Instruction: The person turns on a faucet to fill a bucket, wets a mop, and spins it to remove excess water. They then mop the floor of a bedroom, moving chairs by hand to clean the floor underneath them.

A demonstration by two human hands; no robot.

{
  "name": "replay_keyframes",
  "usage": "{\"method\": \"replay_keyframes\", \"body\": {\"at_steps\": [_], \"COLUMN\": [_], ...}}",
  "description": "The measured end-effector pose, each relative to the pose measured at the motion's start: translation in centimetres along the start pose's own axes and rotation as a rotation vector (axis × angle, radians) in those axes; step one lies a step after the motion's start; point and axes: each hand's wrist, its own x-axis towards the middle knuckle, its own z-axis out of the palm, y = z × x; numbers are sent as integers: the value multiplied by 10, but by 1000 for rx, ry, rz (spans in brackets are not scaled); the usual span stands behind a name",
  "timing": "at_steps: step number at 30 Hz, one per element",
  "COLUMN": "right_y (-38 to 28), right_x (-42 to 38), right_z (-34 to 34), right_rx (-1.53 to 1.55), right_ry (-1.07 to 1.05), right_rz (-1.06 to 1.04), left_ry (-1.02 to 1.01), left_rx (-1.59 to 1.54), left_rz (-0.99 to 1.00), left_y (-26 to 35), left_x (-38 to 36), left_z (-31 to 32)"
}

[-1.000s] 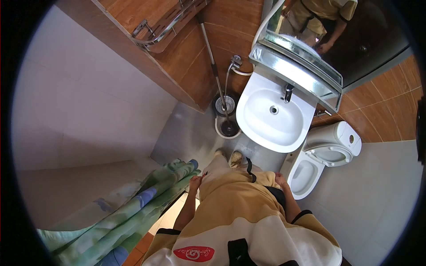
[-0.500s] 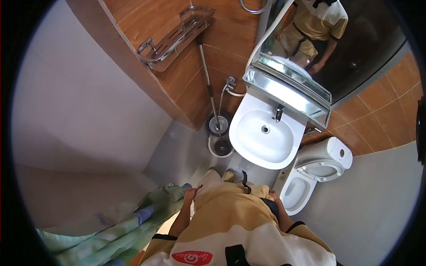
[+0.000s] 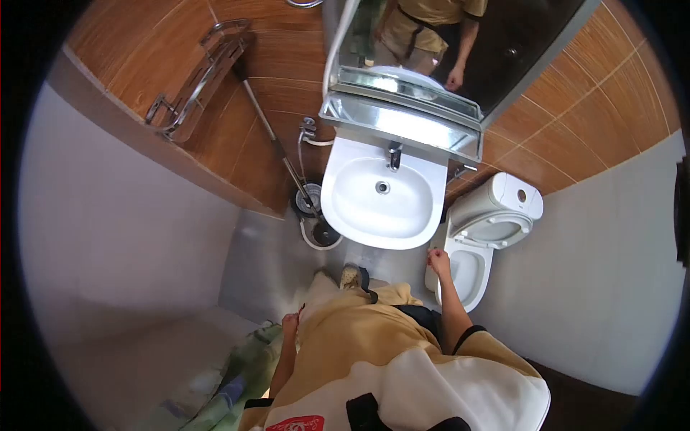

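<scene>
My left hand (image 3: 290, 322) hangs beside the left leg of my beige trousers, its fingers curled in, with nothing visible in them. The green patterned curtain (image 3: 248, 363) hangs just below that hand. My right hand (image 3: 437, 261) is held out to the right, loosely closed, with nothing showing in it. It overlaps the left edge of the white toilet (image 3: 468, 276) in this view, below the front right corner of the sink. The white sink (image 3: 381, 212) is straight ahead of me, with a chrome tap (image 3: 394, 158) at its back.
A mirror cabinet with a glass shelf (image 3: 402, 122) juts out above the sink. A mop (image 3: 277, 147) leans in the corner, its head in a round bucket (image 3: 309, 197). A metal rack (image 3: 198, 90) is fixed to the tiled wall. Grey floor (image 3: 251, 262) lies ahead left.
My right hand has moved forward and away from my hip, toward the sink and toilet. My view has shifted to the right, and the curtain has slipped back and lower left.
</scene>
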Motion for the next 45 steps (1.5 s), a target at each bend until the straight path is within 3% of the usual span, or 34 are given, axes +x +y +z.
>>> {"method": "replay_keyframes", "body": {"at_steps": [3, 5, 11, 12, 14, 15, 17, 18, 20, 21, 22, 23, 24, 25, 26, 27, 29, 31, 33, 37, 42, 45], "right_y": [-4, 7, 75, 89, 117, 125, 127, 122, 120, 124, 130, 126, 123, 137, 68, 57, 22, 9, 11, 18, 5, 12], "right_x": [6, 2, -63, -73, -101, -115, -139, -154, -167, -170, -173, -180, -186, -185, -207, -217, -249, -278, -301, -319, -314, -312], "right_z": [7, 11, 13, 12, 11, 10, 5, -1, -10, -21, -34, -58, -87, -106, -134, -163, -211, -245, -261, -261, -248, -247], "right_rx": [-25, 40, 5, -55, -79, -144, -174, -177, -169, -89, -5, -119, -233, -260, -268, -244, -385, -495, -543, -583, -633, -574], "right_ry": [51, -6, -250, -355, -359, -406, -414, -395, -380, -357, -329, -300, -268, -14, 375, 575, 822, 963, 955, 772, 804, 880], "right_rz": [-11, 117, 512, 618, 683, 713, 783, 779, 775, 779, 783, 568, 355, 294, 275, 167, 83, 52, 113, 308, 265, 268], "left_ry": [-64, -124, -661, -730, -832, -845, -626, -634, -718, -721, -720, -709, -716, -621, -524, -530, -342, -361, -376, -361, -448, -508], "left_rx": [-1, 44, 252, 299, 362, 392, 1148, 1155, 595, 604, 575, 542, 554, 358, 159, 165, 482, 422, 358, 510, 587, 366], "left_rz": [18, 55, -499, -605, -840, -849, 477, 475, 349, 355, 79, -196, -193, -229, -268, -269, -25, -20, -12, -192, -248, -283], "left_y": [6, 30, 51, 65, 72, 83, 98, 94, 85, 91, 116, 129, 137, 141, 142, 143, 146, 136, 139, 151, 157, 142], "left_x": [-3, -3, 25, 40, 52, 47, 36, 47, 85, 92, 89, 90, 85, 81, 80, 78, 75, 82, 79, 58, 45, 50], "left_z": [-10, -15, -55, -47, -57, -55, -48, -46, -44, -44, -34, -24, -16, -10, -4, 4, 15, 12, 15, 28, 40, 49]}}
